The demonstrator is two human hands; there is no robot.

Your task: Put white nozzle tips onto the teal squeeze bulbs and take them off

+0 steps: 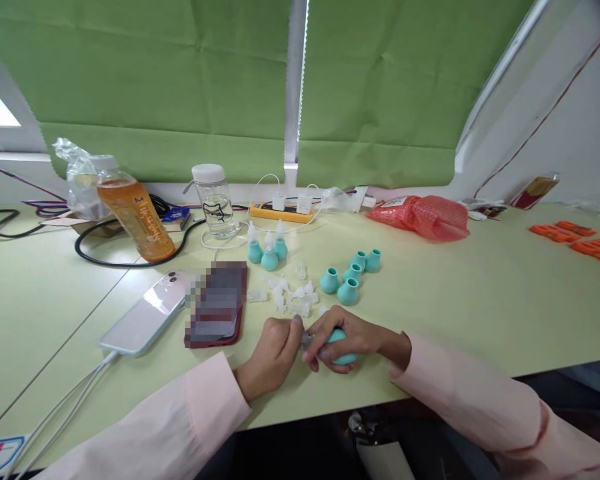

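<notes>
My right hand is wrapped round a teal squeeze bulb lying on its side, its neck toward my left hand. My left hand is closed, thumb and finger pinching a small clear plastic piece at the bulb's neck. How far the piece sits in the bulb is hidden by my fingers. Just beyond my hands lies a loose pile of clear and white plastic tips. Several open-necked teal bulbs stand to the right of the pile. Behind it are three teal bulbs with white nozzles fitted, upright.
Left of my hands lie a dark red-cased phone and a pale phone with white cables. An orange drink bottle and a clear water bottle stand behind. A yellow power strip, red plastic bag and orange pieces lie farther off.
</notes>
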